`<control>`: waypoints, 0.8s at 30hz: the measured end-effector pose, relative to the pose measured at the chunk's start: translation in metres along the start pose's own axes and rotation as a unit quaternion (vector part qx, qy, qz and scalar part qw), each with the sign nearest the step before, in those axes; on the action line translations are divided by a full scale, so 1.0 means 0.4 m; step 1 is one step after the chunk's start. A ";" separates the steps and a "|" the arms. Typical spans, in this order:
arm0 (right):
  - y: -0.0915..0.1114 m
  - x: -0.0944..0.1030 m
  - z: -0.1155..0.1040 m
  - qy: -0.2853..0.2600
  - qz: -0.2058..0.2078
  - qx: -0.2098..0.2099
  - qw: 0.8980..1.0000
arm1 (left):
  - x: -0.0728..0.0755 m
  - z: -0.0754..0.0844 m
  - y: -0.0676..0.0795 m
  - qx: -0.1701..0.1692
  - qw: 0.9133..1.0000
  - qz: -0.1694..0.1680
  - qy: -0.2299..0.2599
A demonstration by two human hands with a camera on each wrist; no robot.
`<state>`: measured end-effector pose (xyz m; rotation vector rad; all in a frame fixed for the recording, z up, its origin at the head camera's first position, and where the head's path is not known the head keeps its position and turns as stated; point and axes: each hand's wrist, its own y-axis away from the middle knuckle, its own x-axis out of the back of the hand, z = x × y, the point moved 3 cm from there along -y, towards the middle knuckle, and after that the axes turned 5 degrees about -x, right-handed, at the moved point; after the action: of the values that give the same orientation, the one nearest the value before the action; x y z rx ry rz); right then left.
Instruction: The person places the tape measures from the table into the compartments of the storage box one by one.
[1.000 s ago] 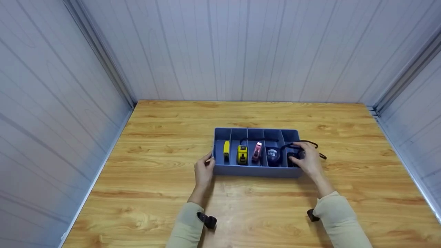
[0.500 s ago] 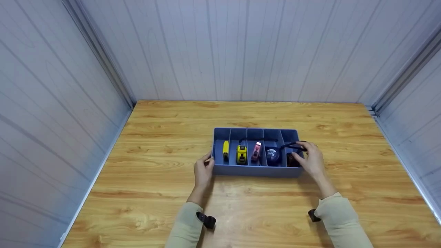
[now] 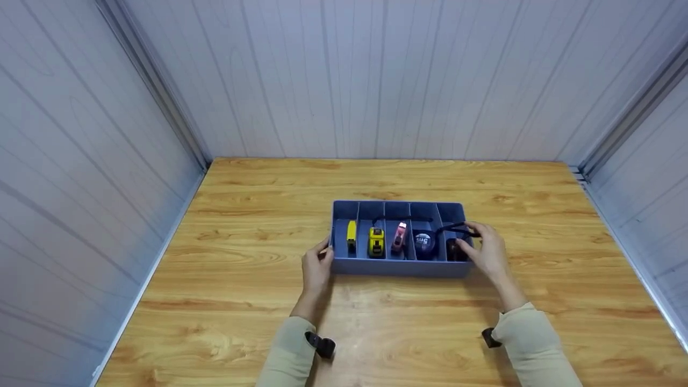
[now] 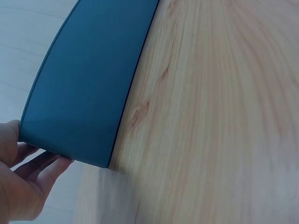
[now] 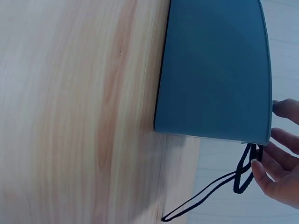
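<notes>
A blue-grey divided box (image 3: 398,267) stands on the table with a row of compartments. From left they hold a slim yellow tape measure (image 3: 351,235), a yellow-and-black tape measure (image 3: 376,243), a pink tape measure (image 3: 399,236), a dark blue tape measure (image 3: 425,243) and a dark round item (image 3: 454,250), partly hidden. My left hand (image 3: 316,271) grips the box's left end, thumb by the near corner. My right hand (image 3: 490,255) holds the right end, thumb inside the rim. In the right wrist view, black cords (image 5: 239,179) hang over that end, against its fingers.
The wood-grain table (image 3: 242,312) extends around the box on all sides. Pale panelled walls (image 3: 355,80) rise behind and at both sides. A black wrist camera (image 3: 324,346) sits at the left cuff, another camera (image 3: 490,337) at the right.
My right hand has drawn back from the dark item in the rightmost compartment to the box's right rim. The cord loops beyond it no longer show in the head view. My left hand stays put.
</notes>
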<state>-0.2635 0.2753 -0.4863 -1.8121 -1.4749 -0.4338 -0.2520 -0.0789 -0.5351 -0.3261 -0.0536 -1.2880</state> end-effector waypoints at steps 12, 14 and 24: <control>-0.003 0.021 0.006 0.021 -0.028 -0.006 0.999 | 0.013 0.017 -0.009 -0.005 0.999 -0.047 -0.025; -0.006 0.025 0.006 0.028 -0.042 -0.016 0.999 | 0.017 0.022 -0.016 -0.012 0.996 -0.062 -0.062; -0.023 0.049 0.003 0.056 -0.074 -0.014 0.996 | 0.033 0.052 -0.035 -0.073 0.945 -0.131 -0.290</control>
<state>-0.2671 0.2901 -0.4709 -1.6783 -1.5377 -0.6225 -0.2587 -0.0889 -0.5093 -0.8426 -0.5191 -1.4225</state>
